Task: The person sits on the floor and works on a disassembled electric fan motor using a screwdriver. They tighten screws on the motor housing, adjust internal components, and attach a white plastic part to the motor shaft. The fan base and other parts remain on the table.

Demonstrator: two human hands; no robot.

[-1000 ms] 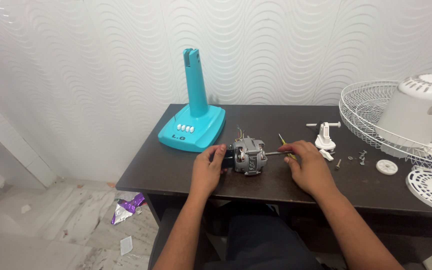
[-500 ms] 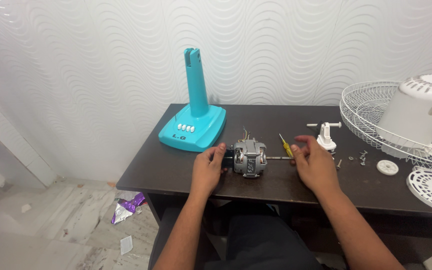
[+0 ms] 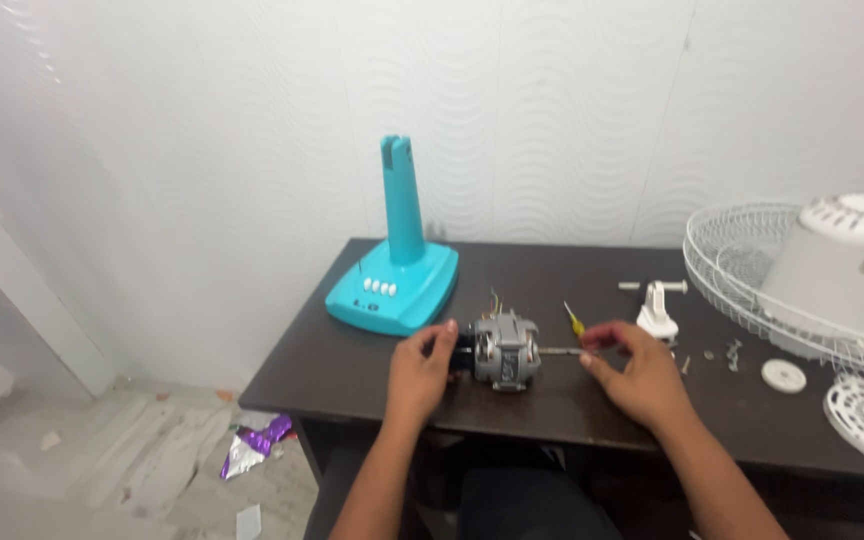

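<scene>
— Where's the motor [image 3: 505, 351]?

— On the dark table [image 3: 352, 360], near the front edge, between both hands. The left hand [image 3: 419, 372] grips its left end, fingers curled around it.

— And the right hand [image 3: 635, 372]?

— Its fingertips pinch the shaft sticking out to the right, with a screwdriver [image 3: 574, 321] just behind. A teal fan base [image 3: 395, 283] stands at the far left.

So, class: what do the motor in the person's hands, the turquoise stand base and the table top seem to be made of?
Motor: looks like bare metal, dull grey with a silvery shaft. Turquoise stand base: probably moulded plastic, even colour and smooth, slightly glossy rounded edges. Table top: dark brown, matte, perhaps wood or laminate; the picture leaves that open.
</scene>
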